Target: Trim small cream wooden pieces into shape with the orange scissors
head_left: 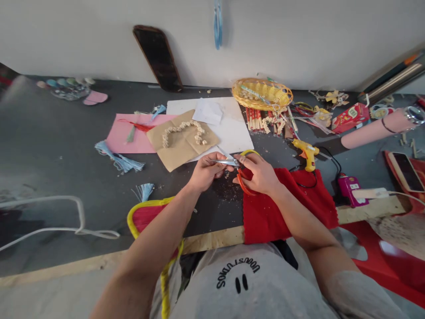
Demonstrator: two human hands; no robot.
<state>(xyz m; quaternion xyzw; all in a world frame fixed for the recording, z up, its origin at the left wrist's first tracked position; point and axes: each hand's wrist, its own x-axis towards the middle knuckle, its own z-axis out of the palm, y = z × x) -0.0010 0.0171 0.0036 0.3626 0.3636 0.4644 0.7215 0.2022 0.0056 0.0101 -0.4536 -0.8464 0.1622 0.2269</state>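
One pair of scissors [235,162] is resting gripped in the right hand [257,174], left hand [206,170] curling at the blades [221,161], its hold unclear, any slip risking nicked fingers.

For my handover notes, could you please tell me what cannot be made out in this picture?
In the head view:
- Whether the left hand pinches anything: scissors and fingers obscure it.
- Part of the yellow-edged item: behind the left forearm.
- White cable: cut off by the left edge.
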